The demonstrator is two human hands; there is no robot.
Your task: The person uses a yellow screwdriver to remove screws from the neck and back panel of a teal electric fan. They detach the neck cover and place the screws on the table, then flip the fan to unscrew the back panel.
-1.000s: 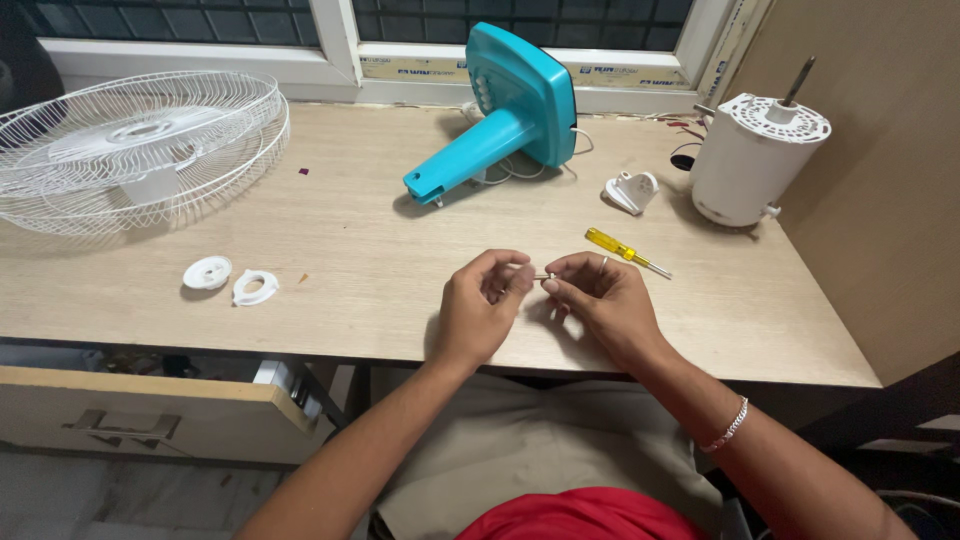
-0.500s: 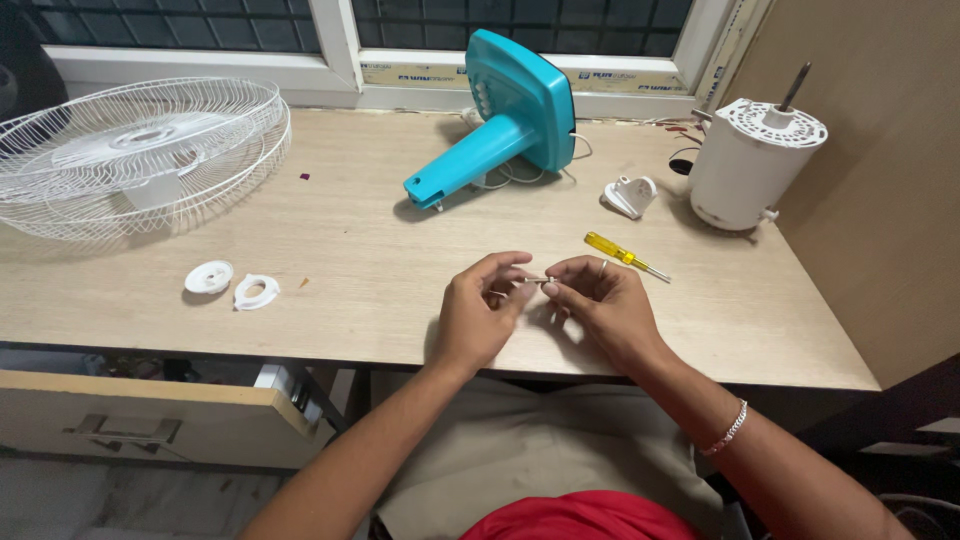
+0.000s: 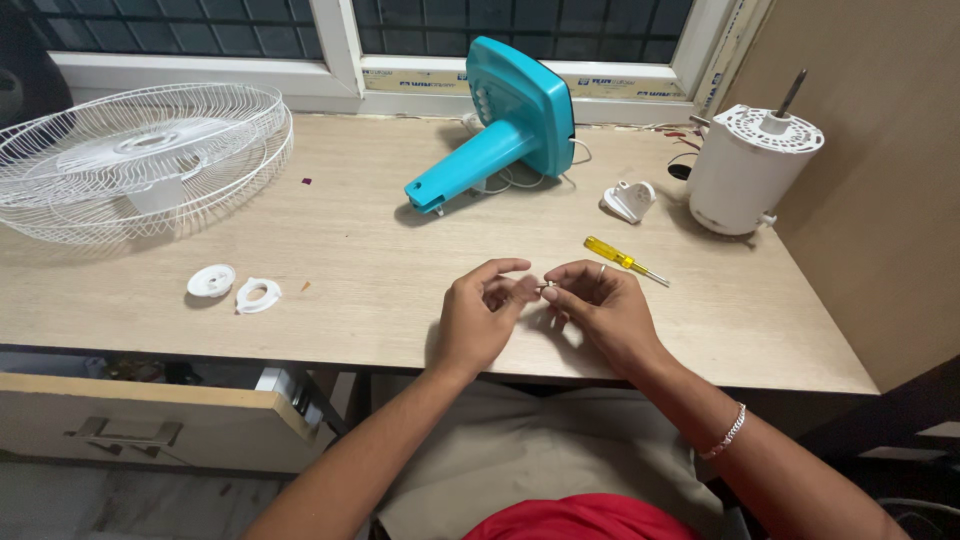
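Head view: vs. 1 s ago, hands have drawn closer and the small metal pin (image 3: pixel 543 287) shows shorter between them. Left hand (image 3: pixel 480 315) and right hand (image 3: pixel 600 305) both pinched on it over the table (image 3: pixel 380 250) front edge, near yellow screwdriver (image 3: pixel 622 259). Prob. fitting/twisting step; next needs steady fingertip grip; pin mostly hidden, type unclear.

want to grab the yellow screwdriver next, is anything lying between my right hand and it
Nothing visible does. The yellow screwdriver lies on bare tabletop just beyond the right hand, with no part between them.
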